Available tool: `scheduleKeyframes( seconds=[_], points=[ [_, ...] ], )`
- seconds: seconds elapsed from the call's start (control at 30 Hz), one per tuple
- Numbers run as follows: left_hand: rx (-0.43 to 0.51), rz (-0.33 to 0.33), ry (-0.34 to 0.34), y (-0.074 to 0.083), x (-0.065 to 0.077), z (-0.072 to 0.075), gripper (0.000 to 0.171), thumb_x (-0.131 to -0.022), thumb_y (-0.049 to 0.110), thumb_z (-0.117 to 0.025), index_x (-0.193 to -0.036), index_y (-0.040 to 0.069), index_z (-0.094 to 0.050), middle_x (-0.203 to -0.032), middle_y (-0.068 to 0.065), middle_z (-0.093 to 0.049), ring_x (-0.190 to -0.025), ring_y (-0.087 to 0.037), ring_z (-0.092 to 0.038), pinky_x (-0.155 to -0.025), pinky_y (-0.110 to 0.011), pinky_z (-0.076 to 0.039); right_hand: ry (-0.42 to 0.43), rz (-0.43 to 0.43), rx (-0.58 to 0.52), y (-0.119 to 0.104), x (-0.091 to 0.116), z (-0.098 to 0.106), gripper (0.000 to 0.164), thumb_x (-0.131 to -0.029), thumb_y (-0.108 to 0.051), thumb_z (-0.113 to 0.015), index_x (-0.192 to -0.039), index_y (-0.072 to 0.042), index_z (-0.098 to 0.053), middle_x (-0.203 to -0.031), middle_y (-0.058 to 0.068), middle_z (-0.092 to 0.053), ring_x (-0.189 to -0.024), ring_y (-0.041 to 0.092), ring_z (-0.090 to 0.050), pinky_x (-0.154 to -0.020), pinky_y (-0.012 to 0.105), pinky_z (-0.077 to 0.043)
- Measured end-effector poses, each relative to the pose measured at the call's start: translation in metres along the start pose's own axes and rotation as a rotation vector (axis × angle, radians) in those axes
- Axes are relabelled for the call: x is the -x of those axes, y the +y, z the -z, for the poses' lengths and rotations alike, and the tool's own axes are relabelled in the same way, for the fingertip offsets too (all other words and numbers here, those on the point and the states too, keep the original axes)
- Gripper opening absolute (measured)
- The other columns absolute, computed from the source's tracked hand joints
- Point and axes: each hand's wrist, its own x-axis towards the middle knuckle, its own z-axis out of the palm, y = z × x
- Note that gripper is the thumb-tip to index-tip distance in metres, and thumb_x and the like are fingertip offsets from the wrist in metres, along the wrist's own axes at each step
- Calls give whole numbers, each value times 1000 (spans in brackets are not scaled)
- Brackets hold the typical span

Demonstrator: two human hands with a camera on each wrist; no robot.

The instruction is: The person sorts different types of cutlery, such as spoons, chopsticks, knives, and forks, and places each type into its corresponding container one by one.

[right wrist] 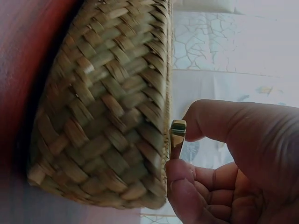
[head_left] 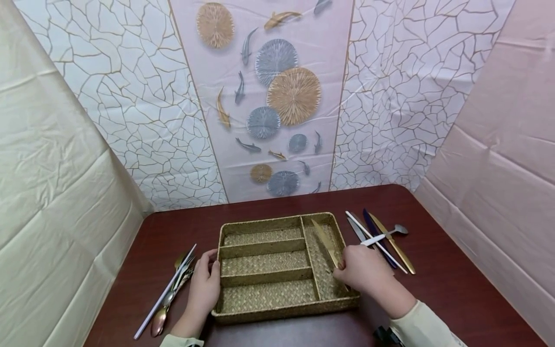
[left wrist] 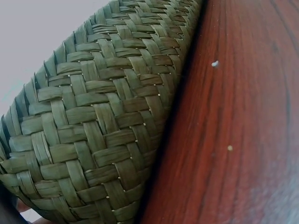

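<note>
A woven tray (head_left: 286,313) with three compartments on the left and a long one at its right stands on the table. My right hand (head_left: 368,272) pinches a gold knife (head_left: 323,240) by its handle, over the right compartment, with the blade angled toward the far side. The right wrist view shows the handle's end (right wrist: 178,133) between thumb and fingers, beside the tray's rim. My left hand (head_left: 204,284) rests against the tray's left wall, its fingers loosely bent; in the left wrist view mostly the woven wall (left wrist: 103,116) shows.
Right of the tray lies a pile of cutlery: a white-handled spoon (head_left: 400,230), a gold knife (head_left: 401,253), a dark blue knife (head_left: 372,224) and others. Left of my left hand lie several spoons and forks (head_left: 159,320). Patterned cloth hangs behind the dark red table (head_left: 459,289).
</note>
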Motion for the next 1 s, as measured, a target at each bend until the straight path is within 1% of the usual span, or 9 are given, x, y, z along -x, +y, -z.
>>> scheduleKeyframes(
  seconds=[0.17, 0.23, 0.4, 0.57, 0.77, 1.0],
  points=[
    [10, -3, 2, 0, 0, 0, 33, -103, 15, -48, -135, 12, -50, -124, -16, -55, -107, -27, -54, -84, -49, -48, 10, 33, -17, -4, 0, -5, 42, -63, -21, -68, -42, -24, -31, -42, -15, -20, -41, 7, -19, -41, 29, -19],
    [11, -2, 4, 0, 1, 1, 33, -103, 15, -47, -135, 12, -50, -124, -16, -54, -107, -27, -53, -85, -49, -48, -2, 27, -12, -6, -1, -7, 43, -63, -22, -68, -41, -25, -31, -41, -15, -20, -40, 7, -19, -41, 29, -19],
    [10, -3, 6, 1, 1, 1, 33, -102, 14, -47, -135, 10, -50, -124, -17, -55, -107, -27, -53, -85, -50, -47, -47, -28, -29, -11, -3, -10, 43, -65, -25, -68, -41, -24, -33, -41, -14, -22, -40, 8, -22, -40, 29, -22],
    [13, -5, 5, 1, 1, 1, 33, -103, 14, -47, -135, 10, -51, -123, -17, -55, -106, -27, -54, -84, -49, -47, -42, -26, -49, -13, -7, -15, 44, -65, -24, -69, -42, -22, -32, -42, -13, -21, -40, 9, -20, -40, 29, -22],
    [9, -11, 10, 1, 1, 1, 32, -103, 15, -47, -135, 10, -51, -123, -17, -56, -106, -26, -54, -84, -49, -47, -46, -41, -38, -14, -10, -20, 43, -66, -26, -70, -41, -22, -35, -42, -12, -28, -39, 10, -28, -38, 30, -27],
    [12, -11, 3, 2, 1, 1, 33, -103, 15, -47, -136, 10, -50, -124, -17, -55, -106, -27, -54, -83, -49, -48, -51, -25, -27, -16, -15, -26, 47, -66, -26, -70, -41, -22, -31, -42, -12, -22, -40, 10, -23, -38, 30, -25]
  ],
)
